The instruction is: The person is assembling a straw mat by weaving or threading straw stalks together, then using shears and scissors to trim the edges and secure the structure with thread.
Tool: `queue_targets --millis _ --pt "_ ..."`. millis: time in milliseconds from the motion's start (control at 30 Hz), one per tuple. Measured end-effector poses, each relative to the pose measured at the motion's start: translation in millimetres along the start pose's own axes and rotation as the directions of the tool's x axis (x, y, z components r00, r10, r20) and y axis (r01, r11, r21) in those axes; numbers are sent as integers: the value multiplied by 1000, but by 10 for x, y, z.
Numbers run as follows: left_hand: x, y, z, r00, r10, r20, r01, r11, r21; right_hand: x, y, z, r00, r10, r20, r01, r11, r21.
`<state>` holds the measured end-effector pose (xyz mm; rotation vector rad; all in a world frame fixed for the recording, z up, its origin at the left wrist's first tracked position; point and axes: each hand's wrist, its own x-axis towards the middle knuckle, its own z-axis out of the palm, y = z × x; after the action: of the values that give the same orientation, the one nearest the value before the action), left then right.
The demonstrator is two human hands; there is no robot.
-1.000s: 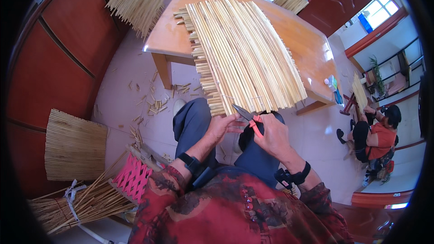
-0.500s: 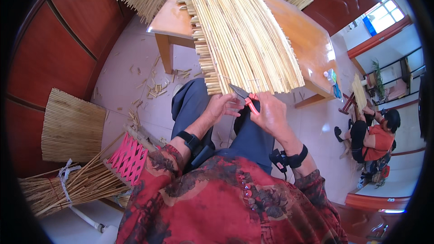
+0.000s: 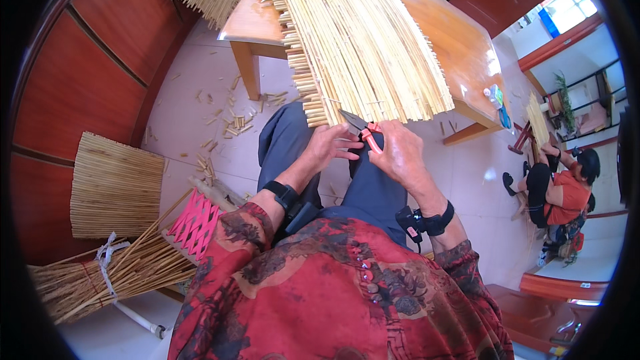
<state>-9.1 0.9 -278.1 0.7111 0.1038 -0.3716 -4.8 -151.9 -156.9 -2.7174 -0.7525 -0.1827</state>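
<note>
My right hand is closed around red-handled pliers. The pliers' dark jaws point up and left, over the near edge of a mat of tan reed stalks. My left hand is at the mat's near left corner, fingers spread toward the pliers; whether its fingertips pinch a stalk or wire is too small to tell. The mat lies across a wooden table, its near edge overhanging toward my lap. Its left side has uneven stalk ends, and a few short ties show along the near edge.
A second reed mat leans on red cabinets at left, above a tied stalk bundle and a pink-laced stool. Cut stalk pieces litter the floor. Another person sits at right with a mat.
The view has shifted slightly, so the table and mat sit a little higher in the picture. Both hands and the pliers remain at the same near edge of the mat.
</note>
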Motion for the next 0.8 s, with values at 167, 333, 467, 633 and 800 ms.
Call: queue_targets --millis 167,333,467,633,800 --pt "-35 84 34 998 -14 56 14 1000 4 -30 69 134 989 -47 -140 56 996 63" --pt "-43 52 133 984 145 -101 -147 989 -18 -8 124 143 996 -59 -66 63 996 57" --pt "-45 62 106 983 153 -106 -158 987 -42 16 125 98 997 -67 49 66 998 8" --pt "-51 84 86 988 133 -81 -137 990 -43 112 138 68 989 -80 121 82 997 -10" --pt "-75 111 112 991 121 -51 -125 990 -64 152 139 34 982 -78 175 92 993 -70"
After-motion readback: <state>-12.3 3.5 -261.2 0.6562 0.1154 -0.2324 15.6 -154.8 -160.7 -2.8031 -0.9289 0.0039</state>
